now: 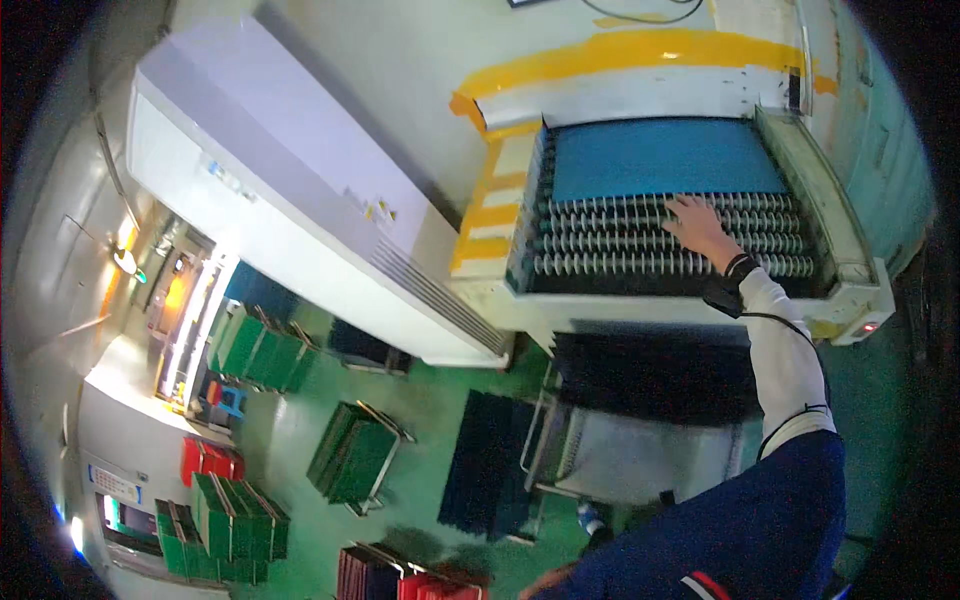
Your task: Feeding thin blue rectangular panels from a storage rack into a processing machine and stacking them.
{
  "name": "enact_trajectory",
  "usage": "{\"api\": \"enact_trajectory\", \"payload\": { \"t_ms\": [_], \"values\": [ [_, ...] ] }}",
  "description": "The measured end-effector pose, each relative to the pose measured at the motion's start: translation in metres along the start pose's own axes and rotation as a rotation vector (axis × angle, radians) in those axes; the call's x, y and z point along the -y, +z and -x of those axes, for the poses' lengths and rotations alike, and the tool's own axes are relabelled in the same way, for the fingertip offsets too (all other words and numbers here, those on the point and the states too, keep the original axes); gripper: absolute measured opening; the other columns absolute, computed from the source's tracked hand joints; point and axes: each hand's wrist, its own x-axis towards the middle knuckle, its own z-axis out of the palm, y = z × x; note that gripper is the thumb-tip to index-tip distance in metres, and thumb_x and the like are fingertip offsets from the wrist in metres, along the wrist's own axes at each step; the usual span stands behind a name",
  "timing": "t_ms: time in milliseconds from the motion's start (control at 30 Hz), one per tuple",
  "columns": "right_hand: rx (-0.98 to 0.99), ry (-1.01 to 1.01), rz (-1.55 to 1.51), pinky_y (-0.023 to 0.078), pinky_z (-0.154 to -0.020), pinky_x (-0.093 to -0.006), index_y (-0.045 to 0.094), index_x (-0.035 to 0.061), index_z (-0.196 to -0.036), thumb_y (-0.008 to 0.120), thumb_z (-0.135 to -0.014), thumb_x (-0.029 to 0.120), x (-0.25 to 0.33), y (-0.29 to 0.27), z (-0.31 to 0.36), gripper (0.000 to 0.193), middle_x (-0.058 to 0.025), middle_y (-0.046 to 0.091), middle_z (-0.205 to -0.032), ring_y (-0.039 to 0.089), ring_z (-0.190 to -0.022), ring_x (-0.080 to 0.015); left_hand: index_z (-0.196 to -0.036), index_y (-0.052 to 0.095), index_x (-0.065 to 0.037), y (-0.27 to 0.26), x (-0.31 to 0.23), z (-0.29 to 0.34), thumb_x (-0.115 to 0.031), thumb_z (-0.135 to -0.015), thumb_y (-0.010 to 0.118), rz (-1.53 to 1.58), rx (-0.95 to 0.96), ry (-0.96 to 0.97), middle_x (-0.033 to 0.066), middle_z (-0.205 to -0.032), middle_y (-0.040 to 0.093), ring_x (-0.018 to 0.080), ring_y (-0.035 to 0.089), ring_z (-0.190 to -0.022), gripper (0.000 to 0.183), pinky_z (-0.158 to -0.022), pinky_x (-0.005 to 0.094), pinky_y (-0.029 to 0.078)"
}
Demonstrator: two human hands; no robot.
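Note:
A flat blue panel (665,160) lies on the roller bed of a machine, against its far side. My right hand (697,228) reaches over the rows of ridged rollers (600,243), fingers spread and fingertips at the panel's near edge. Nothing shows gripped in it; whether the tips touch the panel or the rollers is hard to tell. A dark band with a cable circles that wrist. Low in the picture, only a bit of my left hand (550,580) shows beside my dark blue clothing, its fingers hidden.
Below the machine's front edge stands a rack (650,450) with dark panels on it. A tall white cabinet (300,200) rises at the left. Racks of green panels (240,515), dark panels (485,465) and red panels (440,587) stand on the green floor.

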Motion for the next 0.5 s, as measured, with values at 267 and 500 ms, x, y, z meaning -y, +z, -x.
{"api": "enact_trajectory", "payload": {
  "t_ms": [267, 500],
  "values": [
    [0.135, -0.292, -0.628, 0.050, -0.088, -0.0389, 0.065, 0.0029, -0.115, 0.063, -0.092, 0.025, 0.103, -0.028, 0.175, 0.032, -0.0154, 0.067, -0.109, 0.064, -0.100, -0.0277, -0.144, 0.041, -0.001, -0.048, 0.111, -0.053, -0.032, -0.093, 0.066, 0.009, 0.050, -0.060, 0.0157, -0.142, 0.049, 0.0225, 0.052, -0.124, 0.064, -0.105, 0.0329, 0.041],
    [0.401, -0.227, -0.645, 0.053, -0.075, -0.0353, 0.067, 0.0029, -0.109, 0.071, -0.085, 0.021, 0.152, -0.003, 0.285, 0.030, -0.0145, 0.069, -0.099, 0.067, -0.087, -0.0261, -0.141, 0.047, -0.005, -0.058, 0.117, -0.046, -0.044, -0.086, 0.072, -0.158, -0.090, -0.065, 0.0147, -0.138, 0.052, 0.0255, 0.050, -0.126, 0.073, -0.105, 0.0357, 0.040]
  ]
}}
